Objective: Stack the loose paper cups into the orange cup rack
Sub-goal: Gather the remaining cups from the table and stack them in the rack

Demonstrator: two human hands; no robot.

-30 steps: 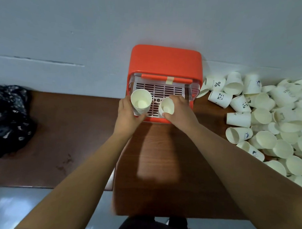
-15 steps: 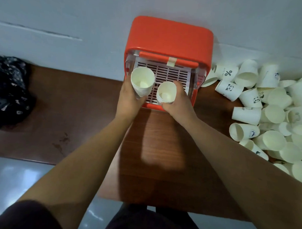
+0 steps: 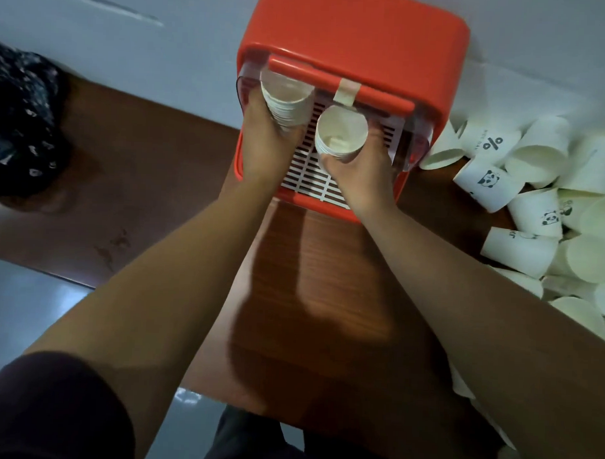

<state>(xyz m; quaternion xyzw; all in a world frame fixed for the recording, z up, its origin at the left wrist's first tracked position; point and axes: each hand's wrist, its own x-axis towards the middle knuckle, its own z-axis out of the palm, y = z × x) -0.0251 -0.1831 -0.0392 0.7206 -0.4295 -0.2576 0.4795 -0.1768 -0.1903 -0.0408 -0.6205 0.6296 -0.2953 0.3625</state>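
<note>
Brown wooden table: open room left of rack, up to dark patterned cloth.
Orange cup rack at far edge, against wall.
Loose paper cups heaped just right of rack.
Left hand: fingers curled round nested cup stack, rim under rack's front bar.
Right hand: clasps second stack over white slatted tray; stacks apart.

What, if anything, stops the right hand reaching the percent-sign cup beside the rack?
Probably not reachable yet: the right hand grips a cup stack in the rack. The path to the percent-sign cup looks open once it lets go.
</note>
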